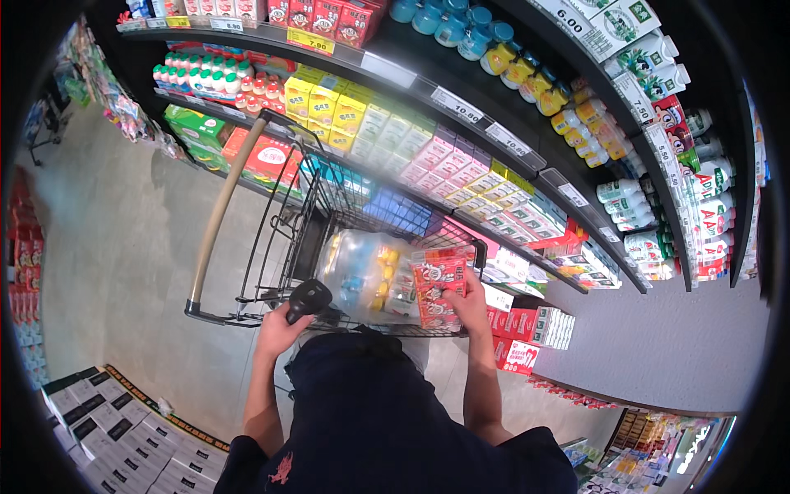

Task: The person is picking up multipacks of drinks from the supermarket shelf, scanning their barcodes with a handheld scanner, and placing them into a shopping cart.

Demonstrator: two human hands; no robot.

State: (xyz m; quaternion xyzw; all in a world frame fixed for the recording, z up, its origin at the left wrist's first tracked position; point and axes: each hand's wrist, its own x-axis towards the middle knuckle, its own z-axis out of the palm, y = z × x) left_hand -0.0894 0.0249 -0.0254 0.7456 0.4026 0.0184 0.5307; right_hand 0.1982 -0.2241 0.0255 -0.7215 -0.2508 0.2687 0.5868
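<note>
My left hand [279, 330] is wrapped round a black handheld barcode scanner [310, 299] at the near side of a wire shopping cart [262, 216]. With my right hand [472, 309] I grip a red multipack of small drink cartons [439, 284] over the cart's right end. Beside it in the basket lies a bulky clear plastic bag [358, 272]. Through its film I make out bottles with yellow and blue parts; their exact kind is blurred. The cart's tan handlebar [222, 210] rises at the left, with neither hand on it.
Shelves of drink cartons [395, 133] and small bottles [457, 31] run along the cart's far side. Red cartons [515, 352] are stacked low on the right, near a grey panel [666, 346]. White boxes [142, 451] fill the lower left. Grey floor [136, 247] extends left of the cart.
</note>
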